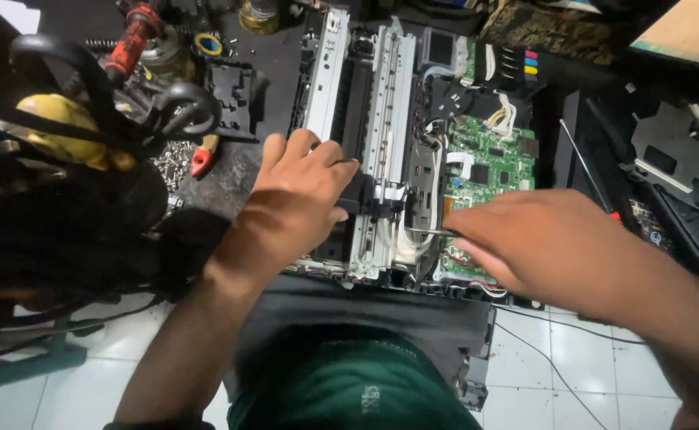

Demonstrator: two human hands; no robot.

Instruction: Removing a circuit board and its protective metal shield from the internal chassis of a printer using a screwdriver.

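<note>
Currently both forearms reach in from the lower edge toward an opened inkjet printer chassis (381, 103) lying on a dark, cluttered workbench (270, 56). Left hand (298, 199): palm down, fingers curled over the black carriage area beside the long silver metal rail (327, 76); it presses on the frame, clenched on nothing separate that I can see. Right hand (544, 239): comes in from the right, fingers pinched closed around a thin metal tool (427, 231), likely a screwdriver shaft; its tip points left into the mechanism just beside the green circuit board (493, 159). Handle hidden in the hand.

Printer sits centre frame, cover off, a second silver rail (389, 119) running front to back. At its far right corner, an ink cartridge bay (525, 64) holds cartridges with coloured tabs. A loose pile of screws (173, 159) lies on the bench to the left, near a red-handled tool (203, 158).
</note>
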